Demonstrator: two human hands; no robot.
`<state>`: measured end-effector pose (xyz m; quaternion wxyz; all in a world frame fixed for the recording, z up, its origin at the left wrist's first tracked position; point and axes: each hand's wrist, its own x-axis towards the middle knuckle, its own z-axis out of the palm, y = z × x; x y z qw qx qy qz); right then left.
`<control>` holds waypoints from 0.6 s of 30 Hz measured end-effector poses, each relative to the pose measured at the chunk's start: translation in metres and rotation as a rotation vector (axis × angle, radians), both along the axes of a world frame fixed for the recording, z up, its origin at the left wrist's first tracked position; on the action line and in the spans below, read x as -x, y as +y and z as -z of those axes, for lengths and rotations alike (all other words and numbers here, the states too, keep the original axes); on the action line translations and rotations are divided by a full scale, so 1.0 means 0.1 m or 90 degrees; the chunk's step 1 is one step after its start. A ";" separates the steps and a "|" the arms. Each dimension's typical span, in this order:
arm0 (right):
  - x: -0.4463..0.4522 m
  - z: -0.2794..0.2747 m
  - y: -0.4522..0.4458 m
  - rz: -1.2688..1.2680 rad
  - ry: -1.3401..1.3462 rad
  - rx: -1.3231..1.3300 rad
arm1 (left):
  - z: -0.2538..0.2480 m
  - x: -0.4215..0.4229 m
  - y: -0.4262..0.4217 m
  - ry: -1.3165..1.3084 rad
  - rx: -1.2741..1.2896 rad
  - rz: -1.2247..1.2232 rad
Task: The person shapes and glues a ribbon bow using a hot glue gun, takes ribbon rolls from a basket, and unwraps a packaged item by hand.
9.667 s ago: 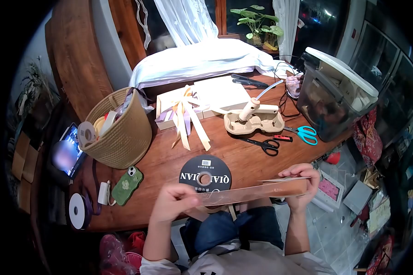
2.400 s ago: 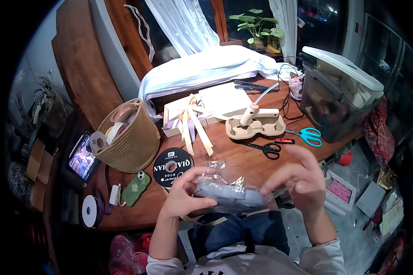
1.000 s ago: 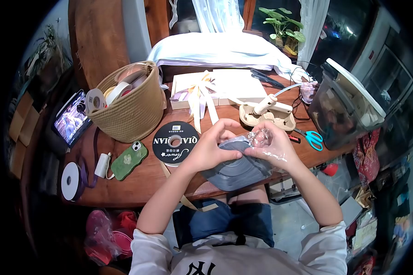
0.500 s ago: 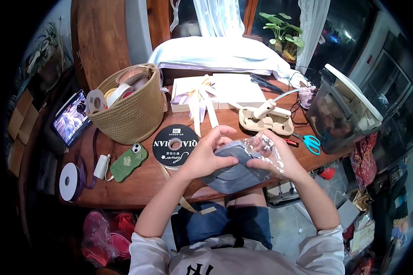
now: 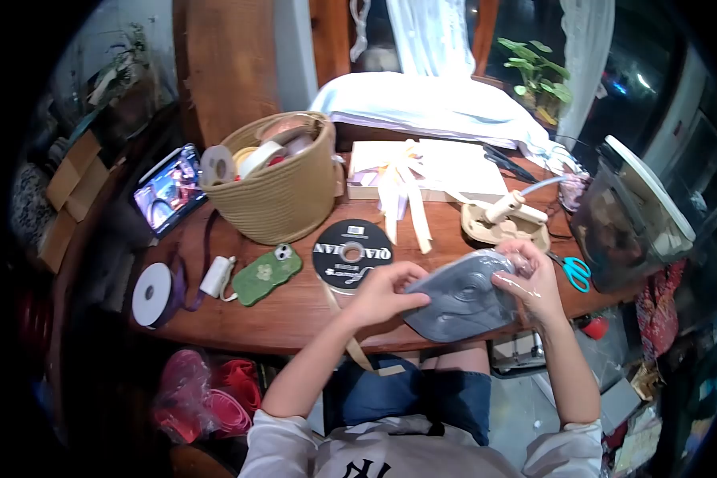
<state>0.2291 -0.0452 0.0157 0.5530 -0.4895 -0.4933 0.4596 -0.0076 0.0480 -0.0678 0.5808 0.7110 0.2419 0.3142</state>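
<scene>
A grey ribbon roll (image 5: 462,307) in clear plastic wrap is held up between my hands above the table's front edge. My left hand (image 5: 381,298) pinches its left edge between thumb and fingers. On the right side, my right hand (image 5: 535,288) is closed on the roll and its crinkled plastic, thumb on top. A black-labelled ribbon spool (image 5: 331,248) lies flat just beyond my left hand. From it a beige ribbon (image 5: 357,351) runs over the table edge towards my lap.
Leftward are a woven basket (image 5: 275,199) of ribbon rolls, a green phone (image 5: 264,276), a white-sided spool (image 5: 151,295) and a lit tablet (image 5: 167,191). Behind sits a ribbon-tied box (image 5: 462,171). A glue gun (image 5: 506,207) in a tray, blue scissors (image 5: 575,273) and a plastic bin (image 5: 633,215) are rightward.
The view has shifted, so the table appears further right. My left hand has slid to the roll's left edge, and the roll is turned, showing more of its flat face.
</scene>
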 end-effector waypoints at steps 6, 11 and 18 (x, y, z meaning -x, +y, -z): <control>-0.04 0.34 0.05 -0.065 0.014 0.040 | -0.05 -0.03 -0.10 -0.036 -0.025 -0.056; -0.03 0.37 -0.03 -0.077 -0.023 0.031 | -0.08 -0.06 -0.23 -0.018 -0.018 -0.078; -0.12 0.52 -0.08 0.008 -0.025 0.028 | -0.06 0.19 -0.11 0.054 -0.061 -0.134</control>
